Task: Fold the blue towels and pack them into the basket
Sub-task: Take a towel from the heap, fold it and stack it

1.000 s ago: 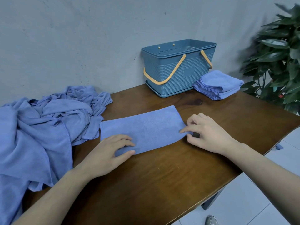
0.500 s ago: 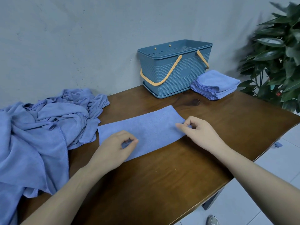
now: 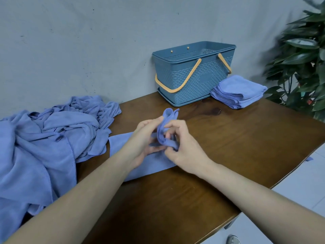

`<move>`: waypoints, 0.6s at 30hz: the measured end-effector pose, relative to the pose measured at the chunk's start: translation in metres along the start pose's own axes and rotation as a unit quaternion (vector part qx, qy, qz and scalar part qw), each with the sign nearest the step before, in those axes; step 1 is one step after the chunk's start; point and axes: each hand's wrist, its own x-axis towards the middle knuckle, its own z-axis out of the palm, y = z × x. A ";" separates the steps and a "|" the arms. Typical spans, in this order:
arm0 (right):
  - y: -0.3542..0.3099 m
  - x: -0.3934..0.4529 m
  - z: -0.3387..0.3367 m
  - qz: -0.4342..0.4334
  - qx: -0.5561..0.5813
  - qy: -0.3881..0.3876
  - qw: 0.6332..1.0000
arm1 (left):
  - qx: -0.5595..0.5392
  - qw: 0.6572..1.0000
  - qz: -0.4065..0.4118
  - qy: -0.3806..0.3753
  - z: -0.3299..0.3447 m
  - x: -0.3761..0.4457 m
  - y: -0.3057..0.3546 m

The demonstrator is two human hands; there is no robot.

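mid-fold: both the left hand (image 3: pixel 146 138) and right hand (image 3: pixel 181 148) pinch the raised end of one towel (image 3: pixel 153 164) between them. folded stack (image 3: pixel 237 92) waits beyond the right hand beside the basket (image 3: pixel 193 80), nothing visibly packed. unfolded pile (image 3: pixel 44 141) remains left of the left hand.

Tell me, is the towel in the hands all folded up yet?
Not yet. One end of the towel is lifted and bunched between both hands, while the rest lies flat on the table.
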 end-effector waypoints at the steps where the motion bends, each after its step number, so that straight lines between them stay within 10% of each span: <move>1: -0.002 0.000 0.005 -0.012 -0.010 -0.026 1.000 | 0.012 1.000 -0.002 0.006 -0.003 0.003 0.002; 18: 0.008 0.001 0.022 -0.071 -0.297 -0.125 0.944 | 0.014 0.969 0.139 0.202 -0.088 -0.005 -0.029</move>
